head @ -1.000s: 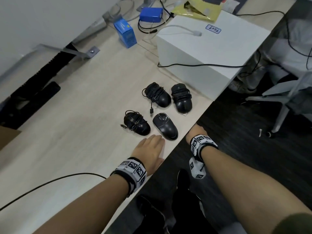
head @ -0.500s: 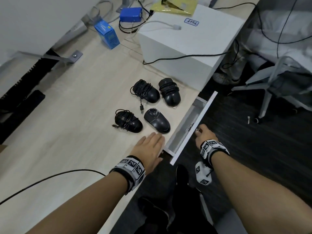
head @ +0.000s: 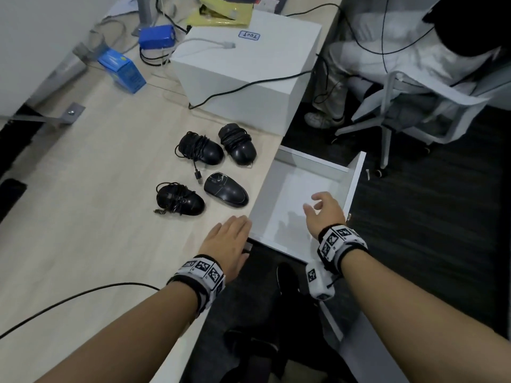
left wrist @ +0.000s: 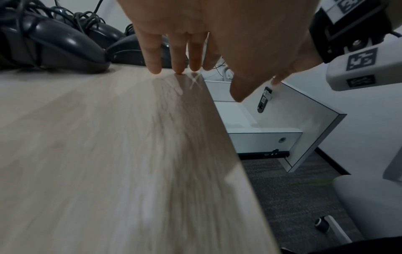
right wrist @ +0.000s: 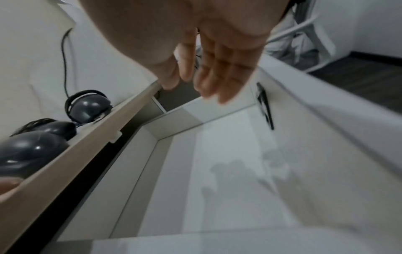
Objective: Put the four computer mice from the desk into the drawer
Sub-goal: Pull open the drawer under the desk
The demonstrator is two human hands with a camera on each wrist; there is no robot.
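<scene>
Several black computer mice lie on the wooden desk: two cord-wrapped ones at the back, one cord-wrapped at front left, one bare at front right. The white drawer stands pulled out under the desk edge, nothing inside it. My left hand rests flat on the desk corner, just short of the nearest mice. My right hand hovers over the drawer, fingers loose and holding nothing.
A white box with a black cable across it stands behind the mice. A blue carton and a blue pack sit further back. A seated person's legs and a chair are to the right. A cable crosses the near desk.
The drawer has come from closed to fully pulled out. My right hand let go of its front and lifted over the inside. The left hand stayed flat on the desk.
</scene>
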